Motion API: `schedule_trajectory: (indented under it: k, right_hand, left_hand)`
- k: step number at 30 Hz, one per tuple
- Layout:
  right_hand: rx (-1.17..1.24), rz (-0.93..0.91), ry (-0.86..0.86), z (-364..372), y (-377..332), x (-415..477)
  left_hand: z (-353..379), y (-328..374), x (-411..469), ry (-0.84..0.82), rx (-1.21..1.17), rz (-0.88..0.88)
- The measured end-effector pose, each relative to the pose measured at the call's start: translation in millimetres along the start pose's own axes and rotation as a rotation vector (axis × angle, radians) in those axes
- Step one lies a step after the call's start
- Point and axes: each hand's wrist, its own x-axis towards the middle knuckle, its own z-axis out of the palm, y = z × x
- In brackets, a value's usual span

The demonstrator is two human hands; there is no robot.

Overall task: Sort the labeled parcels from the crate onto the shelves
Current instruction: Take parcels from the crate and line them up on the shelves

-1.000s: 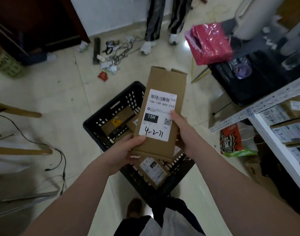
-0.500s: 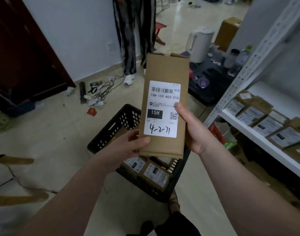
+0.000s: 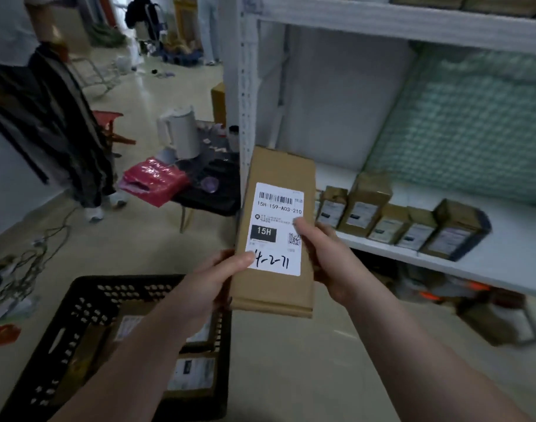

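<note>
Parcel [image 3: 274, 295], brown cardboard, clamped by fingers of left hand [image 3: 210, 281] and right hand [image 3: 326, 257].
Check label [image 3: 277, 229]; stand it on white metal shelf [image 3: 516, 239], mid-right.

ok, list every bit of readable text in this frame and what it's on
"15H-159-A03-210": printed on the white label of the held parcel.
"15H": white on a black block, same label.
"4-2-71": handwritten at the label's foot; the thumb of the left hand covers part of the first digit.
Label's small print: too small to read.
Labels on shelf parcels and crate parcels: blurred.
</note>
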Motion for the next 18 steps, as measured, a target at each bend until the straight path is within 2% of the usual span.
schedule_trajectory:
  k: [2,5,8,10,13,18]
  right_hand:
    - [0.010,-0.027,0.145,-25.9,-2.1,-10.8]
    - [0.004,-0.105,0.210,-60.0,-1.3,-28.3]
    - [0.037,-0.154,0.260,-97.0,5.0,-46.5]
    - [0.083,-0.130,0.291,-126.7,10.1,-58.4]
    - [0.138,-0.055,0.327,-176.7,19.7,-75.6]
    - [0.218,-0.044,0.464,-261.3,24.8,-103.9]
  left_hand:
    - [31.3,6.7,12.3,0.002,0.049,0.038]
    - [82.2,14.3,28.0,0.030,0.173,0.144]
    - [138.6,16.1,40.9,0.182,0.487,0.216]
    - [179.2,13.3,47.0,0.205,0.668,0.261]
    - [239.1,6.2,52.3,0.158,0.795,0.328]
    - [326.7,2.1,61.8,0.004,0.892,0.353]
